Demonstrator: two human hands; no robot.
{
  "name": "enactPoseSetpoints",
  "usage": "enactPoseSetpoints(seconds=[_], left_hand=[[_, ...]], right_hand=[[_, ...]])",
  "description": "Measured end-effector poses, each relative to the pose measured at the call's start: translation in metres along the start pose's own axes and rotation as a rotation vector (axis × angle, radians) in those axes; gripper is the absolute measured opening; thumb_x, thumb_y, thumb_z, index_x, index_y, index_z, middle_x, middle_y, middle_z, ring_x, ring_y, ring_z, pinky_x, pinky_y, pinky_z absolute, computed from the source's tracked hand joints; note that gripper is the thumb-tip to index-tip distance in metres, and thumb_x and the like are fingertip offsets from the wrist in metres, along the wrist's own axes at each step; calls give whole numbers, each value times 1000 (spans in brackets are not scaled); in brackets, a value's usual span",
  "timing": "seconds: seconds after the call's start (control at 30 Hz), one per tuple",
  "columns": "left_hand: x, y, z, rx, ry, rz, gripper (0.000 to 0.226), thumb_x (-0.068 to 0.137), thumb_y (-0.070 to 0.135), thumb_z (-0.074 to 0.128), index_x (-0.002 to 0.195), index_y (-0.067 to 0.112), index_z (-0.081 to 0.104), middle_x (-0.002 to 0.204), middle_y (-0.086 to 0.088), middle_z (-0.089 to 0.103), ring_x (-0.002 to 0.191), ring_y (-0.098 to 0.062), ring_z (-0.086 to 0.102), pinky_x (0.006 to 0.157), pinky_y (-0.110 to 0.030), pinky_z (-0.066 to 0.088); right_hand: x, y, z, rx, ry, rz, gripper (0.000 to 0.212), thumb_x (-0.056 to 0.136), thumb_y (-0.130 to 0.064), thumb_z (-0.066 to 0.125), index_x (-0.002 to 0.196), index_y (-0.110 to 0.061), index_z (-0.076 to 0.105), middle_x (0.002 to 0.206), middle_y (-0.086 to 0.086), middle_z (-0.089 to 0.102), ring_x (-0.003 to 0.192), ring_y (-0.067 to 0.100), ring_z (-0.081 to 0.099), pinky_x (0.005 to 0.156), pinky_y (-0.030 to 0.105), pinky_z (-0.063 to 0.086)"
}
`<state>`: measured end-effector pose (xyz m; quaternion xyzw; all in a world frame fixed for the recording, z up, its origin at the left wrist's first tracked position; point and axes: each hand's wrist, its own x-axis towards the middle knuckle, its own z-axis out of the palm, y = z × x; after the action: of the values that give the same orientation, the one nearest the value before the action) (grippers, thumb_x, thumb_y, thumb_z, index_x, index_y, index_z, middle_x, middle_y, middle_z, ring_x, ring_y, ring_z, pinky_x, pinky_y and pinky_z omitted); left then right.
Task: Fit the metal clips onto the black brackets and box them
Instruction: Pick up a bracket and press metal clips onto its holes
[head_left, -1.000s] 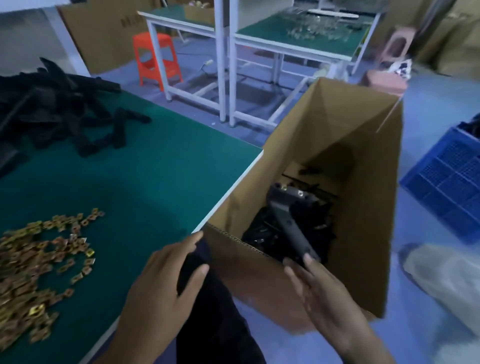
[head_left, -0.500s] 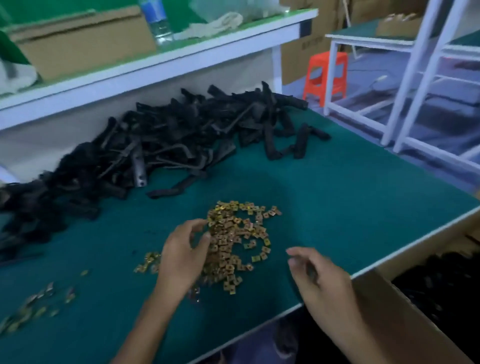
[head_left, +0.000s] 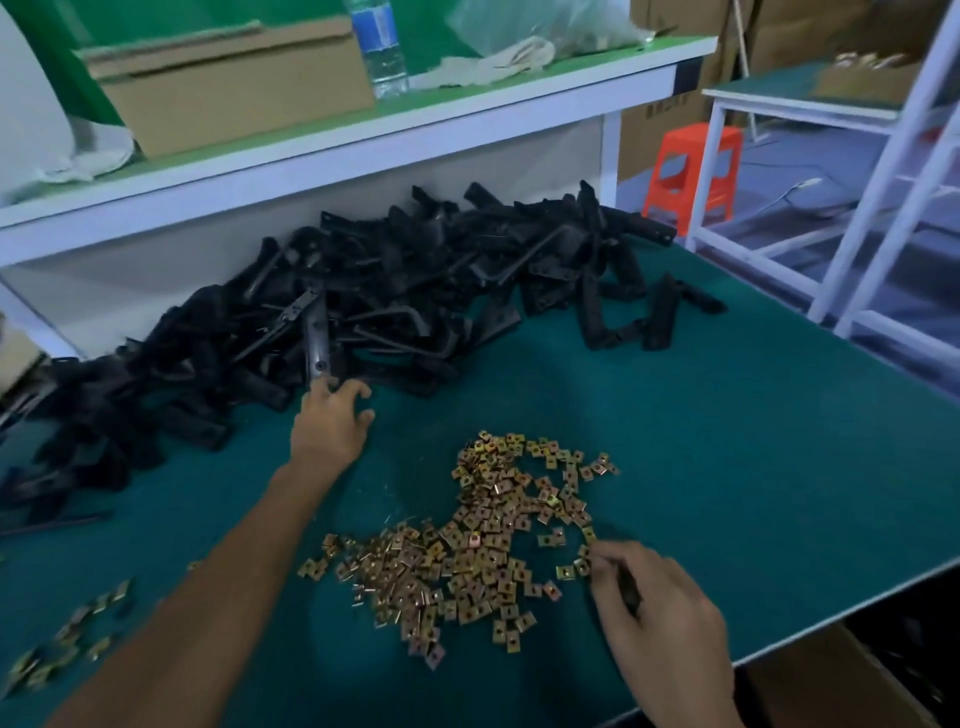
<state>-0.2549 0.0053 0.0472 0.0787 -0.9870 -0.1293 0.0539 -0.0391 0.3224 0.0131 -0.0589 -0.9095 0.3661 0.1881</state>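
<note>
Left hand (head_left: 332, 423) at the brackets (head_left: 415, 291), right hand (head_left: 660, 613) at the clips (head_left: 493, 545).

The clips are small gold squares, each with a hole in the middle, and they lie in a loose pile on the near middle of the green tabletop (head_left: 753, 441). A few more clips lie far off at the near left. The brackets are long, black and bent, heaped up along the far left of the tabletop under a shelf (head_left: 363, 150). The left hand reaches far out with its grip wide open, fingers spread, and its fingertips (head_left: 324, 385) touch the end of one bracket at the near edge of the heap. The right hand's grip is almost closed, fingers curled in, and it pinches a clip at the right edge of the pile. A brown box (head_left: 831, 675) shows at the near right corner, below the tabletop.
</note>
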Motion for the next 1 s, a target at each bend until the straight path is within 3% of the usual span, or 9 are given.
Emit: enactPoseSetpoints(seconds=[0.1, 0.2, 0.27, 0.43, 0.5, 0.63, 0.8, 0.9, 1.0], left_hand=[[-2, -8, -1, -343, 122, -180, 41, 97, 41, 64, 124, 13, 51, 128, -15, 50, 103, -34, 56, 88, -43, 49], [8, -9, -5, -677, 22, -449, 56, 96, 48, 63, 121, -1, 54, 109, -21, 58, 99, -34, 60, 86, -45, 50], [19, -8, -7, -900, -44, -533, 38, 98, 42, 63, 95, 5, 56, 94, -19, 54, 96, -35, 59, 88, -43, 52], [43, -10, -6, -932, -54, -661, 19, 94, 16, 73, 100, 2, 61, 80, -8, 57, 68, -19, 53, 75, -33, 49], [45, -11, -5, -895, -98, -653, 22, 91, 13, 75, 105, 1, 62, 77, -7, 54, 62, -18, 48, 61, -31, 46], [41, -2, -10, -1021, -153, -634, 37, 92, 13, 71, 126, 7, 58, 89, -6, 60, 68, -21, 55, 59, -29, 47], [-15, 17, -42, -1410, 65, -513, 5, 99, 4, 57, 100, 0, 58, 97, -18, 68, 68, -15, 64, 59, -21, 56], [-86, 27, -59, -1342, 97, -287, 11, 100, 8, 57, 89, 11, 58, 92, -12, 76, 72, -15, 69, 65, -25, 57], [-163, 49, -59, -1344, 4, -96, 8, 103, 13, 54, 98, 12, 60, 91, -10, 76, 74, -15, 67, 65, -25, 55]], right_hand=[[0, -1, 3, -28, 7, -11, 22, 76, -13, 86, 88, -28, 75, 74, -18, 66, 66, 6, 56, 55, 16, 37], [-1, -1, 5, -57, 25, -40, 23, 75, -13, 86, 87, -28, 75, 75, -16, 66, 67, 10, 60, 54, 23, 40], [0, -1, 5, -55, 29, -44, 23, 75, -13, 87, 87, -29, 75, 76, -17, 67, 67, 10, 61, 54, 22, 41], [1, -5, 6, -71, 48, -34, 29, 70, -14, 90, 84, -34, 73, 72, -20, 63, 63, 5, 56, 52, 18, 38], [0, -3, 8, -90, 52, -42, 31, 68, -14, 91, 82, -34, 72, 72, -20, 63, 63, 8, 60, 51, 21, 39], [-1, 0, 10, -119, 51, -71, 28, 70, -13, 90, 83, -32, 72, 73, -19, 63, 64, 8, 58, 51, 21, 36], [-2, 0, 4, -41, 0, -54, 10, 88, -32, 75, 97, -34, 70, 80, -22, 64, 73, 7, 60, 57, 29, 46], [-1, 0, 2, 105, -36, 34, 35, 92, -58, 55, 122, -41, 59, 100, -30, 60, 88, -7, 59, 71, 33, 46], [-1, 1, -2, 273, -36, 45, 56, 91, -58, 58, 142, -44, 41, 128, -35, 45, 114, -17, 48, 80, 26, 45]])
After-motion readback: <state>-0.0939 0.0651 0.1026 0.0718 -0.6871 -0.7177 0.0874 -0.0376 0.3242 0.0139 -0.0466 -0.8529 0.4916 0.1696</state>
